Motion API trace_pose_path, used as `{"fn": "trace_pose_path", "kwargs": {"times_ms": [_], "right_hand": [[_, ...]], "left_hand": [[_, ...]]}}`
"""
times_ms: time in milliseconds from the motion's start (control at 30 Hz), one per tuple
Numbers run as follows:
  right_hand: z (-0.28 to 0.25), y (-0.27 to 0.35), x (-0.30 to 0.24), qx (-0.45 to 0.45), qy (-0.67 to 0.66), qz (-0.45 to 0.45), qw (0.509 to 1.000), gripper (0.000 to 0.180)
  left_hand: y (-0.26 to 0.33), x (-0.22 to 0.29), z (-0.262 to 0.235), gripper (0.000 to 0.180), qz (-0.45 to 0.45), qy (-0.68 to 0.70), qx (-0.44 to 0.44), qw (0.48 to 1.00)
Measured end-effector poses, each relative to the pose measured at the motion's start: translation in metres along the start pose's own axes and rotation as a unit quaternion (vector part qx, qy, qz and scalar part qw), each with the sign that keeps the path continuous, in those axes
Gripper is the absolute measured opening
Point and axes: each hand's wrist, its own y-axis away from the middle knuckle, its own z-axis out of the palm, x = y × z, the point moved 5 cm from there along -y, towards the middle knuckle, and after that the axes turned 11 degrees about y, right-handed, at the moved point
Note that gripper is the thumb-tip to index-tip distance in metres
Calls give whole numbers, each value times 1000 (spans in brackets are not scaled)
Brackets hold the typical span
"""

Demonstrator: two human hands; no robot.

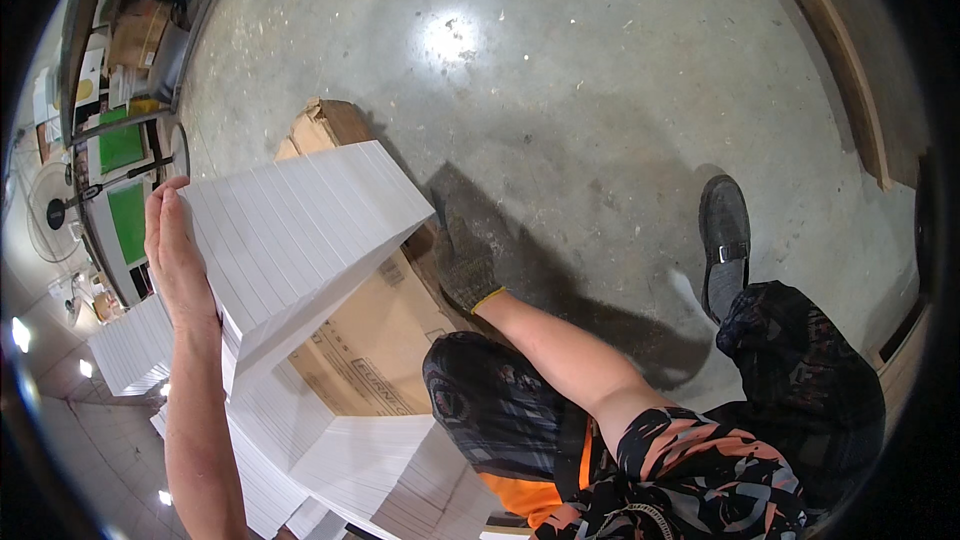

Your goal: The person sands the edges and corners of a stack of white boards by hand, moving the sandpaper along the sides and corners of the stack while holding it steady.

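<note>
A row of white boards or flattened cartons [310, 225], packed face to face with thin dark lines between them, spans the space between my two hands. My bare left hand [178, 255] lies along its left end, with the fingertips bent over the upper edge. At the right end, my right hand [468, 265] wears a dark knit glove with a yellow cuff. Its fingers reach up beside the corner of the row, partly in shadow. Under the row lies a brown cardboard box [370, 345] with printing on it. More white pieces [360, 455] stand nearer to me.
Another white stack [135, 345] is at the left. Beyond it are a fan [60, 210], green panels [122, 145] and a cluttered shelf [135, 35]. Grey concrete floor [570, 70] spreads ahead. A wooden edge [845, 70] runs along the right. My shoe [724, 230] rests on the floor.
</note>
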Motion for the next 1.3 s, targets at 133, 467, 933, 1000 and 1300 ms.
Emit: {"fn": "trace_pose_path", "kwargs": {"times_ms": [133,467,933,1000,1300], "right_hand": [[3,-2,-5,-27,-32,49,998,50],[5,13,-61,89,151,-152,973,53],[-3,5,-66,-34,-143,32,989,51],[-16,21,-132,-153,-60,-116,979,62],[-46,16,-125,70,-210,26,975,40]], "left_hand": [[-2,-4,-2,41,5,6,-5,1000],[-3,5,5,40,28,-17,-8,999],[-1,2,1,39,26,-16,0,1000],[-5,-4,3,38,19,4,-11,1000],[2,-5,-5,38,-14,12,5,1000]]}}
